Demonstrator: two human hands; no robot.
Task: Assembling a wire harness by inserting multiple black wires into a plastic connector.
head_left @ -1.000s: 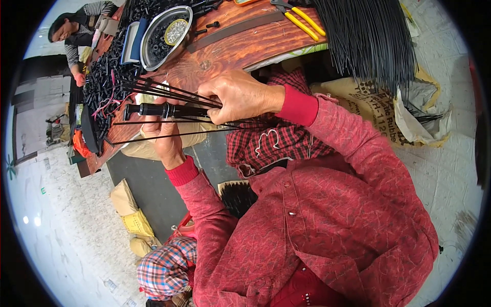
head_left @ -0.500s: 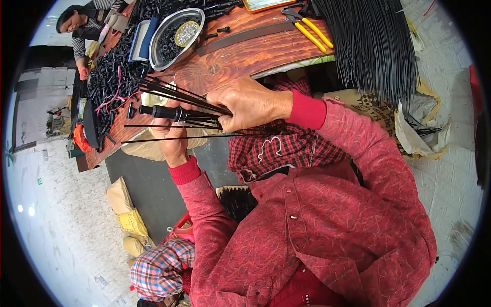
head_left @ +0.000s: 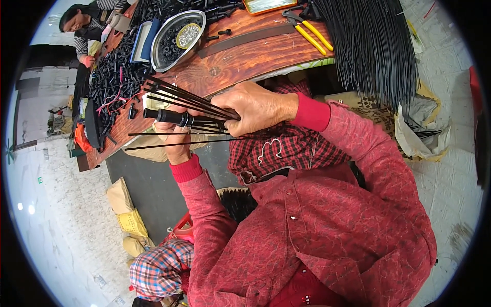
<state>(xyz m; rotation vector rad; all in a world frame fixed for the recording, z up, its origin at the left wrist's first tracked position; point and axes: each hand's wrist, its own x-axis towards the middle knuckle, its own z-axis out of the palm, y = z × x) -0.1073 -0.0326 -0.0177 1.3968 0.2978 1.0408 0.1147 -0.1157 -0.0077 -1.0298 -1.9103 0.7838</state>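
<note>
Several rods point(head_left: 209, 107) fan from the right hand point(head_left: 255, 107), its fingers closed round them — likely for bunching — while the left hand point(head_left: 175, 139) pinches the fitting point(head_left: 169, 117), seemingly for steadiness.

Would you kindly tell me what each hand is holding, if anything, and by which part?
The right hand grips thin black rods, back from their fanned ends. The left hand holds a black cylindrical fitting by its body; finger contact is partly hidden.
</note>
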